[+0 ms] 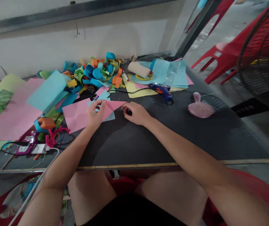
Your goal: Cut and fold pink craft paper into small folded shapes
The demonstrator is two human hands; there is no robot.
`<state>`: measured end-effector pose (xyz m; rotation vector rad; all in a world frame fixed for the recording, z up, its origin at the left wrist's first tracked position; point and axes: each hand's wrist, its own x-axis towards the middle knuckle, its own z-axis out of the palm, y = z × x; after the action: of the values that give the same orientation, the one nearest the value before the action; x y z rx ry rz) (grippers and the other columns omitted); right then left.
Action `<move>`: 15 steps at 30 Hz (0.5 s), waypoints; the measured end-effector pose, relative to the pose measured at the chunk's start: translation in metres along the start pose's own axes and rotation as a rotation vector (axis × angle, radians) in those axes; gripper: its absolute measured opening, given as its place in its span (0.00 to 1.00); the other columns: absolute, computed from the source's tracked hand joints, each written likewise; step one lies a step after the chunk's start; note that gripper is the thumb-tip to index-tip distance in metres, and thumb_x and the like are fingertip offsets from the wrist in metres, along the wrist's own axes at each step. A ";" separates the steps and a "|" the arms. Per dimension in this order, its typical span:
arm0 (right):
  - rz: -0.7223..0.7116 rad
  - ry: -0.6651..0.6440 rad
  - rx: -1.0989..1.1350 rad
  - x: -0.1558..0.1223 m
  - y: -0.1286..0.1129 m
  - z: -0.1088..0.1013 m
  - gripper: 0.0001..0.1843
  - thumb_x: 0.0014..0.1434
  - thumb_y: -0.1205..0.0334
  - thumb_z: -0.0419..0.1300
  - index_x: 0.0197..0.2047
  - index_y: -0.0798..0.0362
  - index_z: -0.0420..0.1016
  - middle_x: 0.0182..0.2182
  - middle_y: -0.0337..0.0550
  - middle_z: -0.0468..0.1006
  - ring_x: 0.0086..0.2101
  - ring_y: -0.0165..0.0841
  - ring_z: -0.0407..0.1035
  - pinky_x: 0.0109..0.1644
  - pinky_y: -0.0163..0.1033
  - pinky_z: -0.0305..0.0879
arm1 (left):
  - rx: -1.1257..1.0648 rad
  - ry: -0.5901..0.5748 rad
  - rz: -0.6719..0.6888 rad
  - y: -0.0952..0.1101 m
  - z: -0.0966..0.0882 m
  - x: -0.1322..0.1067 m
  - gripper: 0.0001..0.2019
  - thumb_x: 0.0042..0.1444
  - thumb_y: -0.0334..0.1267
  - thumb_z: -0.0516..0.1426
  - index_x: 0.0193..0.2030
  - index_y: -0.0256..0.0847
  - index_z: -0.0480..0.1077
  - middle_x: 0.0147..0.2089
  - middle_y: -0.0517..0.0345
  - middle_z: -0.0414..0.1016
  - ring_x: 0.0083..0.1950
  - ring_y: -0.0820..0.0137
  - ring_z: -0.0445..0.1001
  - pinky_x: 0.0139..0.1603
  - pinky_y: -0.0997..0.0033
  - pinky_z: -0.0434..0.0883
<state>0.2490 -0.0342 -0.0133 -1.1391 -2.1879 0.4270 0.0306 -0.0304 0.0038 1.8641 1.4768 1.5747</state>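
Observation:
A folded piece of pink paper (112,106) tapers to a point over the dark tabletop. My left hand (95,113) is closed on its broad end, thumb and fingers bent around the paper. At the pointed tip sits my right hand (136,113), its fingers curled and pinched at the paper's edge; the exact contact is hard to make out. Under the folded piece are a sheet of light blue paper (110,116) and a larger pink sheet (75,114), which extends to the left.
A heap of coloured paper pieces (97,73) lies against the wall. Behind my right hand are a blue glue gun (161,90) and a cardboard roll (138,69). A pink hairbrush (200,109) lies right. Pink pipe cleaners (52,138) and a white cable (54,160) are left; a fan (262,47) stands far right.

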 end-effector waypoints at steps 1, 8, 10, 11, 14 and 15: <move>0.002 -0.005 0.000 0.000 0.000 0.000 0.12 0.51 0.70 0.57 0.41 0.52 0.71 0.33 0.42 0.77 0.36 0.35 0.68 0.41 0.39 0.62 | -0.010 -0.010 -0.017 0.002 0.000 0.000 0.08 0.59 0.40 0.58 0.35 0.41 0.77 0.34 0.57 0.80 0.32 0.75 0.74 0.31 0.76 0.69; 0.010 -0.013 0.000 0.000 0.001 0.000 0.12 0.51 0.69 0.57 0.41 0.52 0.72 0.33 0.42 0.77 0.36 0.35 0.68 0.41 0.39 0.63 | -0.068 -0.051 -0.034 0.007 -0.001 0.000 0.08 0.58 0.40 0.58 0.35 0.41 0.78 0.33 0.57 0.80 0.32 0.75 0.74 0.29 0.76 0.67; 0.007 -0.012 -0.004 0.001 0.002 0.001 0.12 0.51 0.69 0.57 0.41 0.52 0.72 0.33 0.42 0.77 0.35 0.35 0.68 0.41 0.39 0.63 | -0.074 -0.057 -0.025 0.008 -0.001 0.000 0.08 0.58 0.40 0.58 0.35 0.41 0.78 0.34 0.57 0.81 0.33 0.75 0.75 0.29 0.76 0.67; 0.005 -0.011 -0.006 0.001 0.002 0.001 0.12 0.51 0.69 0.57 0.41 0.52 0.72 0.33 0.42 0.77 0.35 0.35 0.68 0.41 0.39 0.63 | -0.074 -0.058 -0.025 0.008 -0.001 0.000 0.08 0.58 0.40 0.58 0.35 0.41 0.78 0.34 0.56 0.81 0.33 0.75 0.75 0.29 0.76 0.67; -0.001 -0.005 -0.006 0.001 0.002 0.001 0.12 0.51 0.69 0.57 0.41 0.52 0.71 0.33 0.41 0.77 0.35 0.34 0.68 0.41 0.38 0.63 | -0.055 -0.060 -0.044 0.009 -0.002 0.000 0.08 0.58 0.40 0.58 0.35 0.41 0.78 0.34 0.56 0.80 0.33 0.75 0.75 0.30 0.76 0.68; -0.003 -0.003 -0.005 0.001 0.003 0.001 0.12 0.51 0.69 0.57 0.41 0.52 0.71 0.33 0.41 0.77 0.35 0.34 0.68 0.41 0.38 0.63 | -0.049 -0.059 -0.052 0.009 -0.002 0.000 0.08 0.58 0.40 0.58 0.35 0.41 0.78 0.34 0.56 0.80 0.33 0.75 0.74 0.30 0.76 0.68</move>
<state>0.2494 -0.0321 -0.0156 -1.1391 -2.1938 0.4221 0.0338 -0.0354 0.0112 1.8147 1.4362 1.5053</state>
